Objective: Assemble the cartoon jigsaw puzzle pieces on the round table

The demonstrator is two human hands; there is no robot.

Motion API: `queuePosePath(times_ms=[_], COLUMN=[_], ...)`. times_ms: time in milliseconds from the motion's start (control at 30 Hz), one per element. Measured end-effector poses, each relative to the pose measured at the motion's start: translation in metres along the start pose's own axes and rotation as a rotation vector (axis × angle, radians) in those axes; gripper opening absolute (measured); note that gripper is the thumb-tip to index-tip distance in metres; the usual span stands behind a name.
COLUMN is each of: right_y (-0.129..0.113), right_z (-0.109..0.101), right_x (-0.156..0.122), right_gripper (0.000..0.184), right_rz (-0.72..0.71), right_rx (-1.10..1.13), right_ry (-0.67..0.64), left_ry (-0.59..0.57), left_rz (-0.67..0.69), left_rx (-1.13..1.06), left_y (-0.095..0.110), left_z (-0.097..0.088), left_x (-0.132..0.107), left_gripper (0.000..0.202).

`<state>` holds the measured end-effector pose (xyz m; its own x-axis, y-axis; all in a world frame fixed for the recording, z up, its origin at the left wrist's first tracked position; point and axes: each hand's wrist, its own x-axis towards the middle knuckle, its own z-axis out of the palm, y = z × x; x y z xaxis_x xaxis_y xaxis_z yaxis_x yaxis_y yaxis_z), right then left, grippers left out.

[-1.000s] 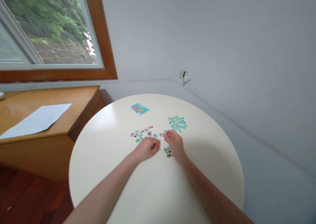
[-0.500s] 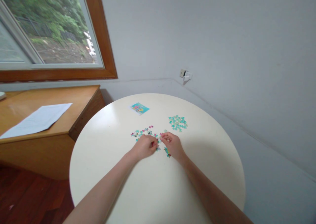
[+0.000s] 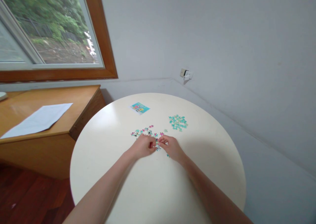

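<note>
My left hand [image 3: 144, 146] rests low over loose jigsaw puzzle pieces [image 3: 150, 132] on the round white table [image 3: 103, 158]. Its fingers are curled, and I cannot make out what, if anything, is in them. Opposite it, my right hand [image 3: 172, 147] pinches at a small puzzle piece [image 3: 157, 140], its fingertips almost meeting the left ones. Several pink, teal and white pieces lie scattered just beyond both hands. A teal piece [image 3: 168, 155] pokes out below my right hand, which hides what joins it.
A pile of teal and pale green pieces [image 3: 178, 122] lies at the back right. Farther back is a colourful picture card [image 3: 140, 108]. To the left stands a wooden desk [image 3: 84, 95] with a white paper [image 3: 39, 118]; a wall socket [image 3: 186, 74] is behind the table.
My right hand has shifted slightly left and down, bringing its fingertips close to my left hand. It now covers more of the teal piece below it. The left hand has hardly moved.
</note>
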<state>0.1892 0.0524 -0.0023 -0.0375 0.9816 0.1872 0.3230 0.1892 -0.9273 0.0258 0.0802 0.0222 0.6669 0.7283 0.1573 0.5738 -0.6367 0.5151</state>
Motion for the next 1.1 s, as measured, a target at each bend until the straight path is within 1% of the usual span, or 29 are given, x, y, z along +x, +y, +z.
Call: queuePosePath(times_ms=[167,333,633,833,967,1100], right_y=[-0.0016,0.0003,0.0030,0.0046,0.0056,0.0073], right_z=[0.0003,0.0012,0.0025,0.0030,0.0027,0.0024], right_x=[-0.0012,-0.0013,-0.0004,-0.0002,0.0001,0.0014], right_gripper=[0.001,0.001,0.005,0.007,0.007,0.007], right_rz=[0.002,-0.006,0.010,0.006,-0.022,-0.070], right_rx=[-0.019,-0.047,-0.134,-0.152,-0.188,-0.275], right_ry=[-0.014,0.009,-0.012,-0.013,-0.017,-0.007], left_ry=[-0.003,-0.005,-0.001,-0.006,-0.007,0.002], left_rz=[-0.007,0.004,0.026,0.024,0.018,0.018], left_rx=[0.009,0.013,0.025,0.022,0.018,0.001], left_y=[0.0009,0.0002,-0.0032,-0.0022,-0.0030,-0.0049], left_z=[0.0003,0.0011,0.0043,0.0045,0.0045,0.0056], left_x=[0.0001,0.0008,0.0014,0.0017,0.0019,0.0016], left_gripper=[0.009,0.009,0.010,0.009,0.008,0.009])
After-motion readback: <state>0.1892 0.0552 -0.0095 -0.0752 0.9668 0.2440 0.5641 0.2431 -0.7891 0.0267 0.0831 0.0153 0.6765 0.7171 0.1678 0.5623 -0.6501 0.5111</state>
